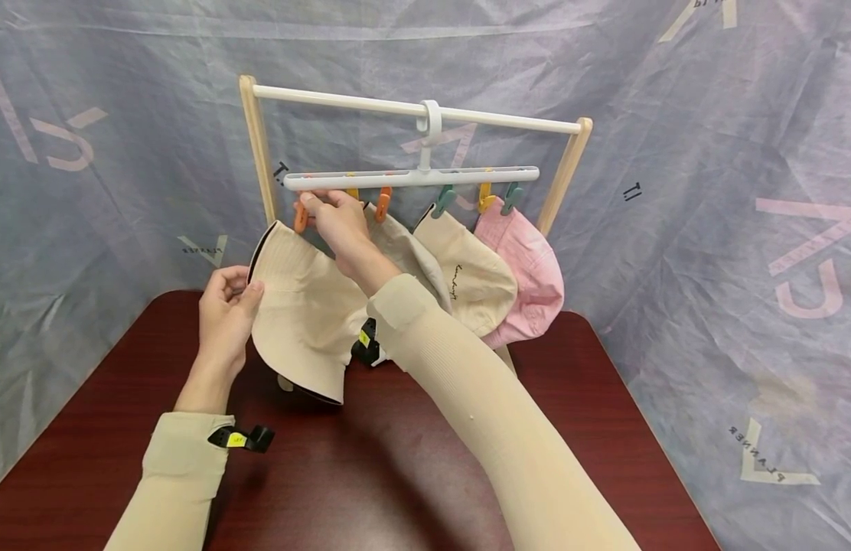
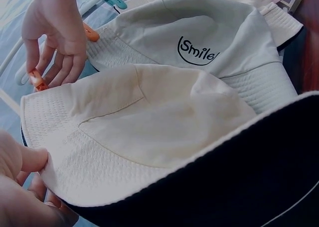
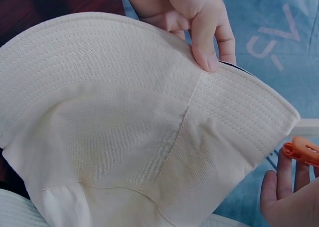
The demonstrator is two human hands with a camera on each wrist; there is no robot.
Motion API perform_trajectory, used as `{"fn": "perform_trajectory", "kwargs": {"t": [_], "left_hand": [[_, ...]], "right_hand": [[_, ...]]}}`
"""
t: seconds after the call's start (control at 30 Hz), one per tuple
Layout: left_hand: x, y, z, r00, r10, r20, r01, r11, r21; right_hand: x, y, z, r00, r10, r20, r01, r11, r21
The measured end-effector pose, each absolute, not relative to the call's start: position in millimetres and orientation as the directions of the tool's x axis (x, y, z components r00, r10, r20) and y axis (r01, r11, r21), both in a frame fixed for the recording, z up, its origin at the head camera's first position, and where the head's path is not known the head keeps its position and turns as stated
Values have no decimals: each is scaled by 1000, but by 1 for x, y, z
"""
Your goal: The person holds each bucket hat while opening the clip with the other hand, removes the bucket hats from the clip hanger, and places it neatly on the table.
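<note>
My left hand (image 1: 226, 317) pinches the brim of a cream bucket hat (image 1: 304, 298) between thumb and fingers; a dark lining shows at the hat's edge. In the left wrist view the hat (image 2: 149, 117) spreads out to the right of that hand (image 2: 22, 182). My right hand (image 1: 339, 229) reaches up to the left end of the white hanger (image 1: 412, 179) and pinches an orange clip (image 1: 301, 217) beside the brim's upper corner. In the right wrist view the clip (image 3: 301, 151) sits close to that corner; whether it bites the cloth I cannot tell.
On the hanger's other clips hang a grey-green hat marked "Smile" (image 2: 199, 43), a cream hat with script (image 1: 467, 275) and a pink hat (image 1: 525, 268). The hanger hooks onto a white rod (image 1: 343, 99) with wooden posts (image 1: 566, 176), above a dark red table (image 1: 370, 474).
</note>
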State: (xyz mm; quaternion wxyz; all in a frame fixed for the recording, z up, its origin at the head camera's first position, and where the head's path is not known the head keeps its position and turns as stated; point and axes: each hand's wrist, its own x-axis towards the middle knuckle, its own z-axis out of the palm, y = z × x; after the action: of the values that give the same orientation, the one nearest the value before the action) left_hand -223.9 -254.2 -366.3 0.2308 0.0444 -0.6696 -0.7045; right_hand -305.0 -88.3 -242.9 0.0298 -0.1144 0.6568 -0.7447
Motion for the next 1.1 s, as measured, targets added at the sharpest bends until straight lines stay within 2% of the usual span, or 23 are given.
{"fn": "perform_trajectory", "kwargs": {"t": [0.53,1.1], "left_hand": [[-223,-258,-375,-871,-439,220,287,-93,953],[-216,-261,-379,-874,-440,209,276,-95,956]], "right_hand": [[-306,-88,-243,-971,-203,122,-98,-123,-988],[-307,-89,-244,-967,-212,142,-108,-168,-980]]}}
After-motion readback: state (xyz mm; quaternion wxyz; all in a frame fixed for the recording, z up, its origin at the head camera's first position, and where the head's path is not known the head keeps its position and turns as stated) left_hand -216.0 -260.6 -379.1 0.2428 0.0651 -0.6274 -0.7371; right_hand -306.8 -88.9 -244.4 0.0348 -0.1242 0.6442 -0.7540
